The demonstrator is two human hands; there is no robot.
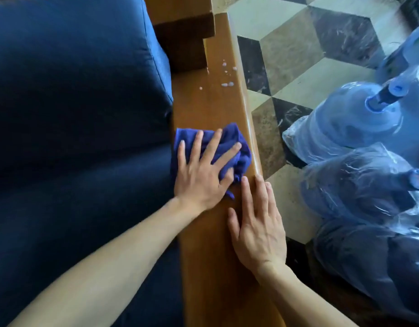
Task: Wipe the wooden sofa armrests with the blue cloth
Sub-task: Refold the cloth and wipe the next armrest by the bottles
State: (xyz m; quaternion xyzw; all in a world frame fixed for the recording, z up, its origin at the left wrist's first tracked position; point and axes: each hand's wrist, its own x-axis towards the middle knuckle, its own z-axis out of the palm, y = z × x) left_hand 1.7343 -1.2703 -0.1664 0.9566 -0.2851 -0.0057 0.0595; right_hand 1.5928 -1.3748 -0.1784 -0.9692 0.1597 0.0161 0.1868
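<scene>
Cloth [236, 147] lies bunched on the armrest [211, 107], pressed flat under the left hand [201, 171], fingers spread. Right hand [255, 223] rests open on the wood, holding nothing. Droplets [227, 84] sit ahead; a bunched cloth may smear or miss them.

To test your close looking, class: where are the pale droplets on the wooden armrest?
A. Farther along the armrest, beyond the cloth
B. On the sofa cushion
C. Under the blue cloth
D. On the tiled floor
A: the droplets lie on the armrest past the blue cloth, which the left hand presses flat.
</scene>
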